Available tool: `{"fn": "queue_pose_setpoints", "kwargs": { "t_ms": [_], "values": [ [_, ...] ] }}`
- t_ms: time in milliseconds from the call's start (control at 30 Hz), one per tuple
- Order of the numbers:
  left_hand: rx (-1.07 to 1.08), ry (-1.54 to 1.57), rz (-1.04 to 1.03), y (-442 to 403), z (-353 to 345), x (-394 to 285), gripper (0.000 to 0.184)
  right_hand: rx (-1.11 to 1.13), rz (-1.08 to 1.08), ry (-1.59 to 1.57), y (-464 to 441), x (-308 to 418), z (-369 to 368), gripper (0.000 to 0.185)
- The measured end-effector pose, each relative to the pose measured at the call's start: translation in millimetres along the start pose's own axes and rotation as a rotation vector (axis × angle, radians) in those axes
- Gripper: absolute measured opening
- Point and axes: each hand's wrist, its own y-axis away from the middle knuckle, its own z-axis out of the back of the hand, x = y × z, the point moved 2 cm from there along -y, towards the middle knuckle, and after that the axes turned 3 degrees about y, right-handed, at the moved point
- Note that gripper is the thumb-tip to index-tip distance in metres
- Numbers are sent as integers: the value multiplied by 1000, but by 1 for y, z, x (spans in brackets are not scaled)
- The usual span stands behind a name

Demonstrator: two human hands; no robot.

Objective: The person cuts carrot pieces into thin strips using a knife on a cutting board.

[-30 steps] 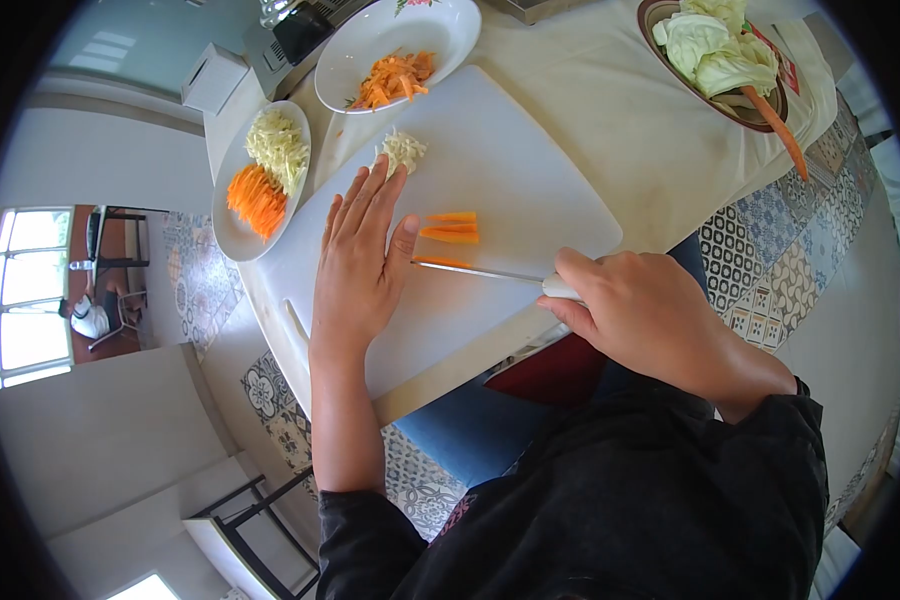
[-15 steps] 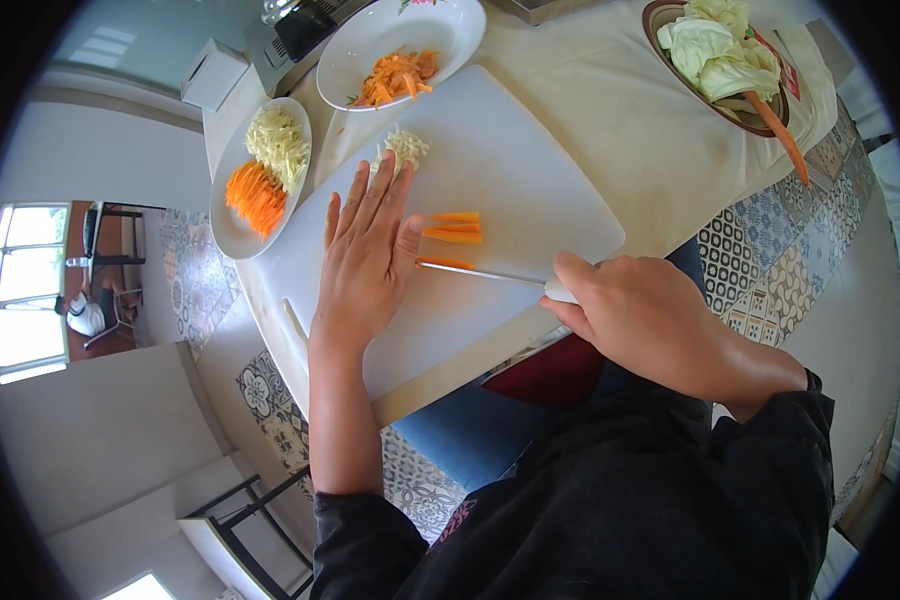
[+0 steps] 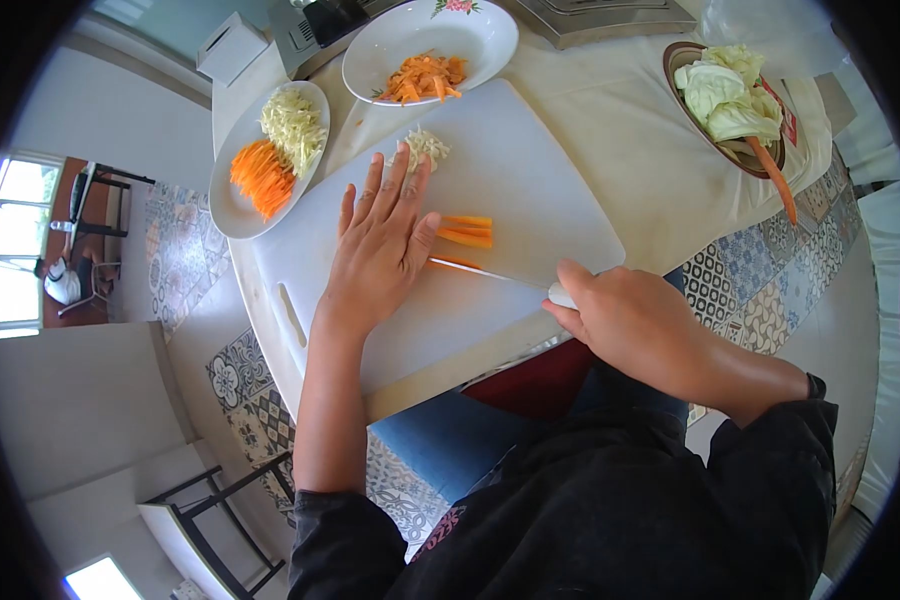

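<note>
My right hand (image 3: 635,320) is wrapped round the pale handle of a knife (image 3: 505,277), whose thin blade points left over the white cutting board (image 3: 540,170). A thin carrot piece lies along the blade. My left hand (image 3: 382,240) is spread flat, palm down, over the board, its thumb near the blade tip and partly over the carrot sticks (image 3: 470,230). What lies beneath the palm is hidden. Just beyond my left fingertips sits a small heap of shredded cabbage (image 3: 426,147).
An oval plate (image 3: 225,205) holds shredded carrot and cabbage at left. Carrot peelings lie in a white bowl (image 3: 485,45). A brown-rimmed bowl (image 3: 673,85) with cabbage and a carrot stands at right, near a metal stove (image 3: 610,18). A seated person (image 3: 63,282) is far left.
The view has shifted and turned slightly, so the board and plates appear moved. Both hands keep nearly the same pose, with the knife still at the carrot piece.
</note>
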Motion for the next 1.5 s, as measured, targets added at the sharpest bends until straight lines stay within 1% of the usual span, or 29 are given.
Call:
{"fn": "queue_pose_setpoints", "kwargs": {
  "t_ms": [100, 200, 300, 367, 400, 500, 633, 700, 767, 900, 1000, 1100, 1267, 1367, 1467, 1500],
  "values": [
    [-1, 23, 1, 2, 0, 2, 58, -28, 7, 11, 2, 1, -6, 27],
    [-37, 134, 22, 5, 3, 4, 59, -64, 16, 43, 6, 6, -11, 25],
    [-179, 312, 38, 6, 16, 12, 47, -90, 35, 62, 10, 7, -18, 23],
    [-257, 366, 157, 17, 41, -1, 36, -94, 28, 69, 10, 8, -17, 23],
    [-293, 397, 217, 24, 49, -9, 31, -60, 28, 63, 10, 9, -14, 23],
    [-475, 349, 29, 47, 38, -37, 20, 15, -12, 47, 6, 9, -8, 28],
    [-534, 292, 119, 68, 10, -61, 20, 44, -10, -19, 3, 6, -1, 30],
    [-576, 274, 157, 73, -6, -65, 26, 22, -3, -46, 2, 4, -2, 30],
    [-611, 269, 186, 74, -18, -67, 30, 63, -42, -88, -1, 3, -2, 32],
    [-548, 152, 206, 71, -28, -71, 37, 138, -116, -205, -3, 0, 1, 37],
    [-454, 74, 256, 69, -30, -72, 41, 84, -80, -267, -4, -4, 0, 42],
    [-408, 49, 274, 70, -31, -71, 41, 96, -87, -272, -4, -3, 1, 42],
    [-399, 77, 279, 68, -27, -72, 39, 54, -111, -207, 6, 3, 1, 36],
    [-496, 33, 244, 70, -27, -72, 38, 16, -105, -163, 11, 4, -1, 31],
    [-547, 196, 302, 73, -23, -74, 38, -41, -73, -134, 13, 3, -6, 26],
    [-555, 205, 299, 72, -20, -76, 35, -64, -58, -125, 13, 3, -7, 25]
  ]
}}
